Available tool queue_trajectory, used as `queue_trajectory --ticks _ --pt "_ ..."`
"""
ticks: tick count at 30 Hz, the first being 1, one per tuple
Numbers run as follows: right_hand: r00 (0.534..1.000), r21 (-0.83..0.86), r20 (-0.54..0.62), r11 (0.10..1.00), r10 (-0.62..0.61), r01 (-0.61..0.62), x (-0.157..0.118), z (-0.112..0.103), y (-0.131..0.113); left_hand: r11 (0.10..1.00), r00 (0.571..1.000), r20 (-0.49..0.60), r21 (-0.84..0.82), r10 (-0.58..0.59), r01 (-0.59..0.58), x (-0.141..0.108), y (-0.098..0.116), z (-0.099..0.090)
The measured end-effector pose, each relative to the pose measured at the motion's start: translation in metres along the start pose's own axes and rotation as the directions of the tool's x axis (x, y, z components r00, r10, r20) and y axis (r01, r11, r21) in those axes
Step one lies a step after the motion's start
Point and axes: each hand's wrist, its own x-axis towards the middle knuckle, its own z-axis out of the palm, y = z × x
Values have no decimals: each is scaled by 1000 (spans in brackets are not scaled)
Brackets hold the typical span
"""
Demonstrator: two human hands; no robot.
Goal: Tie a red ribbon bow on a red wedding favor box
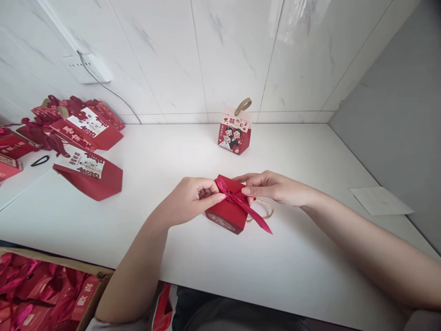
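A small red box [225, 215] with an ornate pattern on its front side rests on the white table, between my hands. A crimson ribbon [258, 219] is tied across its top, one tail hanging down to the right. My left hand [196, 198] pinches the ribbon near the knot, thumb and fingers pressed together. From the right, my right hand [267, 187] holds the ribbon by the knot with thumb and fingers, its other fingers behind the box. A twisted gold cord [270, 212] loops out at the box's right side.
A red and pink box [233, 138] with a cartoon couple stands near the tiled wall. Several red gift boxes [103, 179] sit at the left. A carton [98, 294] of ribboned red boxes is at lower left. White paper [381, 201] lies at right.
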Motion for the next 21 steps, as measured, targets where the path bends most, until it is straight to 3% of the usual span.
queue_trajectory --ticks 3,6,16,21 --pt "1000 9 -8 1000 -15 15 0 0 1 990 990 64 -61 -124 128 -1 0 -3" --pt "999 -19 -37 1000 -20 19 1 2 2 981 981 76 -59 -179 184 -1 -2 -6" --pt "988 -169 -151 985 -10 -16 -1 12 -1 978 957 262 -132 -124 163 6 -11 -13" --pt "982 -176 -187 984 -15 -18 -2 12 -4 961 941 295 -166 -164 219 8 -9 -12"
